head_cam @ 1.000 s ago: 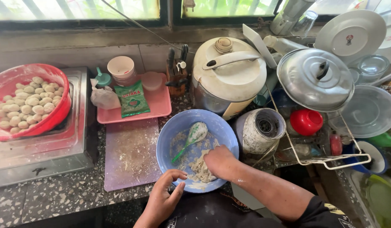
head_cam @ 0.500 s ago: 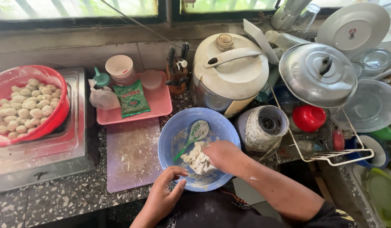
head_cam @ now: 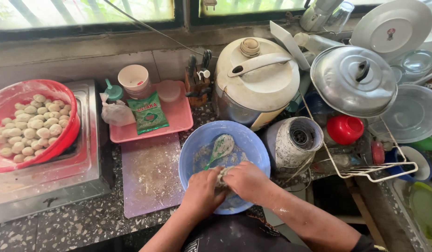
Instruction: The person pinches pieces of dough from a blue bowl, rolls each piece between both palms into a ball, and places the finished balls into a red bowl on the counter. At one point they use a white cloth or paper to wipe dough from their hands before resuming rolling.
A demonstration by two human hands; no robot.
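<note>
Far left, red basin [head_cam: 69, 123] sits on a steel stove top [head_cam: 48, 186], its rim hanging over the stove's front-left; it's full of pale dough balls [head_cam: 29, 126]. Speckled counter [head_cam: 62, 226] shows bare only along the front edge, below the stove. Next right, pink tray [head_cam: 178, 119] against the back wall w/ a green packet [head_cam: 148, 113], a knotted plastic bag [head_cam: 115, 114], a pink cup [head_cam: 134, 78] and a small clear tub [head_cam: 169, 89]. In front of it, a floury purple cutting board [head_cam: 150, 175], surface free, touching the tray's front edge and just beside the bowl.

Centre: blue bowl [head_cam: 253, 144] at the counter's front edge, holding scraps of whitish dough and a green-handled spoon [head_cam: 220, 148] leaning on the inner wall. Behind it a big cream rice cooker [head_cam: 255, 84]; a knife block [head_cam: 197, 81] to its left. Right of bowl, a white cylindrical appliance [head_cam: 293, 140], nearly touching. Far right is crowded: wire rack [head_cam: 388, 170] w/ a steel lid [head_cam: 353, 81], red bowl [head_cam: 344, 129], plates, glass bowls.

Hands meet over the bowl's near side. Left hand [head_cam: 202, 191] and right hand [head_cam: 246, 182] both curled, fingers closed round a dough lump [head_cam: 221, 176] pressed between them; most of the lump is hidden.
</note>
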